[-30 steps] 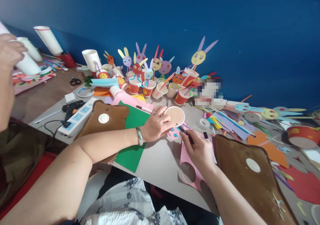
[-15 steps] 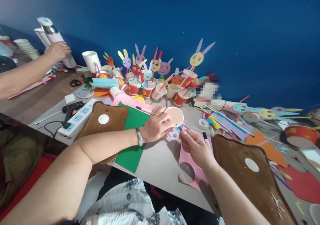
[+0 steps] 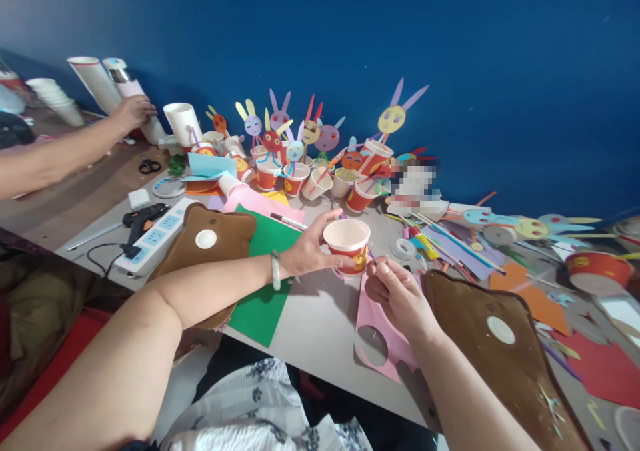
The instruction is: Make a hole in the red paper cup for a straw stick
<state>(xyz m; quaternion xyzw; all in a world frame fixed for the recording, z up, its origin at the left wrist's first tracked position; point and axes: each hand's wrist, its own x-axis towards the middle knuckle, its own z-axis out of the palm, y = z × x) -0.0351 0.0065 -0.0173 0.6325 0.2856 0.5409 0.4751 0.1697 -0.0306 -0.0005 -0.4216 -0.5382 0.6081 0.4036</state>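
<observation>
A red and white paper cup (image 3: 349,243) is held upright by my left hand (image 3: 313,245), its fingers around the cup's left side and the open rim facing up. Just right of the cup, my right hand (image 3: 395,292) is closed in a pinch on a thin dark stick whose tip points at the cup. Behind and below the cup, a pink piece with markings is mostly hidden. Under my right hand lies a pink sheet (image 3: 385,357) with a round hole, and a green sheet (image 3: 265,304) lies beneath my left forearm.
Paper rabbits in cups (image 3: 295,177) stand along the blue wall. Brown cushions (image 3: 500,364) lie at right and left, with a power strip (image 3: 157,234) and glue gun (image 3: 143,219) at the left. Another person's hand (image 3: 134,114) holds a flask (image 3: 150,127).
My left hand has turned the cup from tipped to upright, showing its red side. My right hand has shifted slightly right and down. The other person's hand moved the flask right and down.
</observation>
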